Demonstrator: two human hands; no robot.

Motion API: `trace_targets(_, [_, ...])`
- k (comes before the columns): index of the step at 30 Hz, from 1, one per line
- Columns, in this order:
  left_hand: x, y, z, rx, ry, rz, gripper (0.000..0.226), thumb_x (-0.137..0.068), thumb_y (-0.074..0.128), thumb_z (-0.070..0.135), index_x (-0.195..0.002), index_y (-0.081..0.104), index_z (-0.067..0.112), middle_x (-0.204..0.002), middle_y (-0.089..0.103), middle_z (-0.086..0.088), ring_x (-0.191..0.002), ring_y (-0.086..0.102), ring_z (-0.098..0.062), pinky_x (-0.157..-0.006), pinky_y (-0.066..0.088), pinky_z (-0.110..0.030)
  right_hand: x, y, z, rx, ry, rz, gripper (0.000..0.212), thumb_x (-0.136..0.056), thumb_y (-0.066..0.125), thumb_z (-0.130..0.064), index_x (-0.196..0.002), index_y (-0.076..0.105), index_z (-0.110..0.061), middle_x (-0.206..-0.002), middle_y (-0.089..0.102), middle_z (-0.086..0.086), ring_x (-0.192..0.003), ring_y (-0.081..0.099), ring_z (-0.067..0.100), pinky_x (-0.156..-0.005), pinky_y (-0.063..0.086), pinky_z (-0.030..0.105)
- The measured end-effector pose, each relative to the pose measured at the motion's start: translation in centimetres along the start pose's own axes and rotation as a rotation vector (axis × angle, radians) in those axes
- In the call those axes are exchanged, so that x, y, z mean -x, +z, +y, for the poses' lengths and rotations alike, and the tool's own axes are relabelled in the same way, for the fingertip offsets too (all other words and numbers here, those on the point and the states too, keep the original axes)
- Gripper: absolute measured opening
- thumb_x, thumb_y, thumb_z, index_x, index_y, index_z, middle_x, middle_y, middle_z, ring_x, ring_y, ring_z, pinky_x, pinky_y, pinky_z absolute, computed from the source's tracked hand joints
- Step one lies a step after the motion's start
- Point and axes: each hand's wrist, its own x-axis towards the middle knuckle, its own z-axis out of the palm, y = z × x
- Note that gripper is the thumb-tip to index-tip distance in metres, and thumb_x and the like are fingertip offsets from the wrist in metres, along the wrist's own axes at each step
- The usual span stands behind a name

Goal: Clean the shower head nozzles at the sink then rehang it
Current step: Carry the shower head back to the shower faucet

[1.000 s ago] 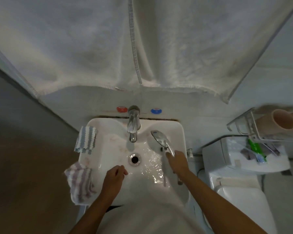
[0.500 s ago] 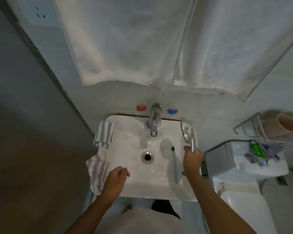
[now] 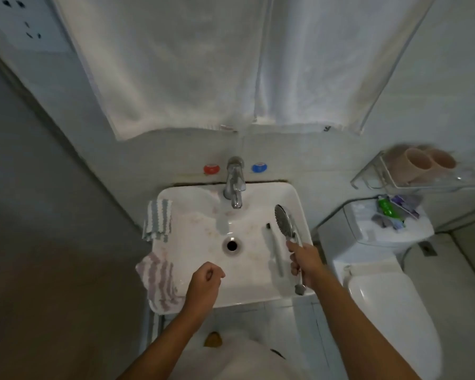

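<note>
— One shower head [image 3: 283,220], right of centre, over the sink's [image 3: 198,204] right side. The right hand [image 3: 305,260] grips its handle, nozzle face turned left.

— And the other hand?

— The left hand [image 3: 203,283] is curled into a loose fist holding nothing, at the sink's near rim.

— What's in the basin?

— One toothbrush [image 3: 274,249] lying just left of the shower head, bristles away from the person. One drain [image 3: 231,245] at the middle, one tap [image 3: 234,185] above it.

— Cloths?

— Two striped ones on the left rim: one grey-blue cloth [image 3: 158,219], one purple cloth [image 3: 159,281] hanging over the corner.

— Further out?

— Two wall caps behind the tap, one red [image 3: 211,168], one blue [image 3: 259,167]. At right, a wire rack [image 3: 373,176] holds two pink cups [image 3: 428,163] on their sides. Tubes [image 3: 395,211] lie on the toilet tank [image 3: 368,229]; their print is too small to read. Two towels [image 3: 231,64] hang across the top.
</note>
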Motion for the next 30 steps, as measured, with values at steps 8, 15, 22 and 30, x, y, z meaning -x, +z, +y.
trace_targets(8, [3.0,7.9,2.0,-0.135,0.095,-0.215,0.019,-0.092,0.051,0.009,-0.075,0.061,0.007,-0.056,0.043,-0.002,-0.053,0.036,-0.016,-0.051,0.028,-0.028,10.2,-11.0,5.3,-0.456,0.033,0.107,0.013,-0.094,0.058,-0.011,-0.088,0.048,-0.012,-0.054,0.038,0.000,-0.038,0.032,0.010,-0.034,0.027,0.019])
trace_targets(15, [10.2,19.1,4.0,-0.264,0.207,-0.599,0.030,-0.095,0.054,0.012,-0.065,0.055,0.015,-0.056,0.043,-0.005,-0.049,0.036,-0.013,-0.047,0.030,-0.026,19.9,-21.4,12.9,-0.748,0.064,0.363,0.023,-0.095,0.056,-0.011,-0.078,0.042,-0.017,-0.051,0.039,0.000,-0.038,0.036,0.012,-0.037,0.034,0.021])
trace_targets(22, [16.7,28.1,4.3,-0.328,0.258,-0.877,0.029,-0.095,0.053,0.008,-0.066,0.053,0.011,-0.058,0.039,-0.009,-0.049,0.033,-0.009,-0.042,0.027,-0.015,26.0,-27.1,20.1,-0.909,0.110,0.571,0.033,-0.095,0.055,-0.015,-0.064,0.045,-0.013,-0.047,0.039,0.003,-0.036,0.039,0.017,-0.039,0.036,0.023])
trace_targets(30, [21.4,35.5,0.7,-0.492,0.223,-1.048,0.028,-0.094,0.054,0.014,-0.071,0.055,-0.001,-0.061,0.043,-0.011,-0.052,0.035,-0.015,-0.047,0.028,-0.026,31.4,-32.2,25.8,-1.083,0.168,0.814,0.025,-0.095,0.053,-0.013,-0.071,0.048,-0.011,-0.052,0.044,0.005,-0.040,0.040,0.016,-0.039,0.038,0.025])
